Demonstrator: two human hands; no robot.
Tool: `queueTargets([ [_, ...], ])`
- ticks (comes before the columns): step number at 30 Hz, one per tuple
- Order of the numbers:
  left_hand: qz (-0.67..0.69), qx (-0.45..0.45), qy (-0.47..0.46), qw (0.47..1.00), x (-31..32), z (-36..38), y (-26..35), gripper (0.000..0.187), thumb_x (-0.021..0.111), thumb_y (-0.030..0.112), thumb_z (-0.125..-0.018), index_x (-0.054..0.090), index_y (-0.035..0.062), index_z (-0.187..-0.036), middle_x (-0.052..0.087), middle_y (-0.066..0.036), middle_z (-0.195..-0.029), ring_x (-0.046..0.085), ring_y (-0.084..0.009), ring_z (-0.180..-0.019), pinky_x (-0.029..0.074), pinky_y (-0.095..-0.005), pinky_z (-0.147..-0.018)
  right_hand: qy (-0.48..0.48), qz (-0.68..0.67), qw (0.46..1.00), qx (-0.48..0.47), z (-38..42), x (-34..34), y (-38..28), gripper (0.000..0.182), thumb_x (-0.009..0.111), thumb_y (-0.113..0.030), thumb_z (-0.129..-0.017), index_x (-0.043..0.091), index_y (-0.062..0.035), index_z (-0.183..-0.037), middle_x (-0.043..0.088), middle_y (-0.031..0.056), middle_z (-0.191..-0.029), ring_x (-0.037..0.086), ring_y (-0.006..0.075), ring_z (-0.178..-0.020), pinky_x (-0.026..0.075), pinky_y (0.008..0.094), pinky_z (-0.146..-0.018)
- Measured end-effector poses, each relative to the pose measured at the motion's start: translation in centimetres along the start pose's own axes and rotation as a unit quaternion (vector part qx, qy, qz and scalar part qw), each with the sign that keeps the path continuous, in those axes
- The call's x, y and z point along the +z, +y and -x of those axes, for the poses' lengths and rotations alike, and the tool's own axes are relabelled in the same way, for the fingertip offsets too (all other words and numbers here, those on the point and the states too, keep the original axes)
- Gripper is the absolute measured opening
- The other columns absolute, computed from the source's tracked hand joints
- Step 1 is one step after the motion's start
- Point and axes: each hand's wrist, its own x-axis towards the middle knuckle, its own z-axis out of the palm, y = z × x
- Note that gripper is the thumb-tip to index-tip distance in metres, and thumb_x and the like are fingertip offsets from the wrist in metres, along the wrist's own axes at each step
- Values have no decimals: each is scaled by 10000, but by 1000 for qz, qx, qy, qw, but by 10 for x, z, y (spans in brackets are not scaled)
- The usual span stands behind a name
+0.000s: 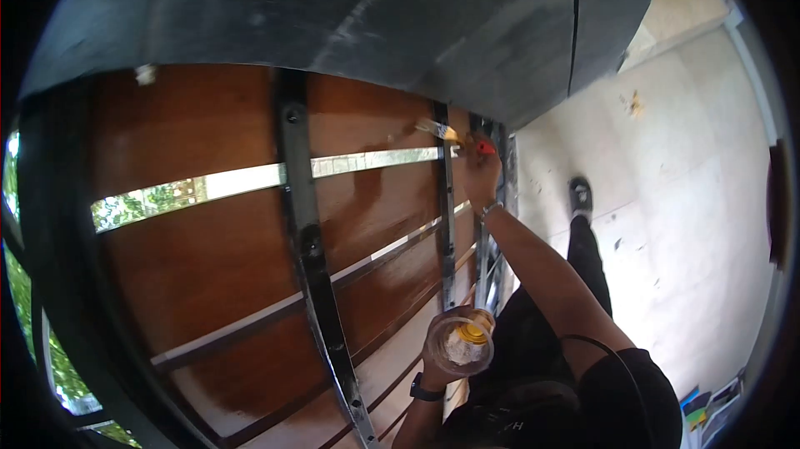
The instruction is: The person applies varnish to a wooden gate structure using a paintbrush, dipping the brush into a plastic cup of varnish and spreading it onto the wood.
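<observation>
A paintbrush [442, 130] with a red handle end is in my right hand [481, 167], its fingers wrapped round the handle. The bristles point left, close to a reddish-brown panel [358, 120] beside a black metal upright. Lower down, my left hand [435, 374] holds a clear plastic cup [460, 347] with its mouth facing up. Something yellow and some whitish matter show inside the cup. Most of the left fingers are hidden behind it.
Black metal uprights [312, 240] and thinner crossbars run over the brown panels, with bright gaps between them. A large dark curved surface [333, 15] hangs across the top. Pale floor [667, 199] lies at right, where a shoe [581, 195] is visible.
</observation>
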Motion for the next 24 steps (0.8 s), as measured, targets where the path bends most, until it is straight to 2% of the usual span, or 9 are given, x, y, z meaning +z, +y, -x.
queueTargets([
  [2,-114,64,-22,991,1,0,9,835,909,139,-558,486,12,-1266,595,-151,-1214,586,-275,-1122,472,-415,-987,-7,-23,1000,-3,11,-17,-35,205,583,-151,-954,583,20,-1067,649,64,-861,644,128,-772,499,246,-679],
  [3,-262,56,42,963,-5,8,8,851,914,137,-542,486,12,-1266,614,-131,-1183,603,-254,-1097,470,-397,-984,-4,-52,999,15,21,-27,-56,210,593,-161,-948,585,15,-1063,642,60,-847,629,120,-740,492,249,-666],
  [5,-204,51,78,975,-5,8,4,865,921,142,-545,473,6,-1273,607,-124,-1198,593,-231,-1115,464,-385,-990,-20,10,998,-52,44,-52,-104,214,601,-176,-944,585,10,-1049,630,57,-841,594,112,-706,486,265,-662],
  [7,-168,50,100,979,-6,-10,11,863,915,130,-559,463,11,-1284,600,-121,-1210,583,-220,-1125,459,-381,-994,-87,-15,996,-20,58,-83,-147,225,589,-178,-950,565,19,-1055,631,81,-847,630,138,-726,492,272,-685],
  [9,-194,102,147,965,-11,-12,1,860,916,177,-580,448,14,-1283,582,-137,-1203,574,-244,-1126,463,-379,-978,-254,39,962,-92,85,-103,-256,177,560,-132,-954,545,27,-1031,645,106,-854,656,176,-704,510,288,-700],
  [14,-251,195,211,925,2,-14,39,832,916,242,-578,495,11,-1257,560,-163,-1204,558,-302,-1138,456,-389,-976,-435,224,851,-190,116,-108,-359,133,666,-41,-850,611,8,-961,681,103,-839,682,138,-734,539,252,-673],
  [15,-319,218,199,900,2,-14,47,814,915,238,-573,520,13,-1248,557,-158,-1216,557,-310,-1140,453,-393,-983,-456,266,820,-221,122,-103,-367,139,679,-44,-837,629,-1,-960,686,96,-840,683,143,-735,538,259,-673],
  [20,-303,210,232,900,12,-6,64,796,906,256,-574,550,36,-1251,557,-132,-1250,543,-317,-1157,439,-398,-1003,-517,326,727,-314,145,-80,-369,149,710,-76,-811,656,-23,-940,687,109,-824,686,220,-723,524,289,-659],
  [24,-300,237,257,887,14,3,69,795,893,262,-578,549,53,-1264,550,-128,-1271,525,-327,-1178,427,-406,-1011,-546,310,712,-315,152,-70,-352,158,703,-90,-826,630,-14,-943,682,119,-810,682,252,-705,524,309,-649],
])
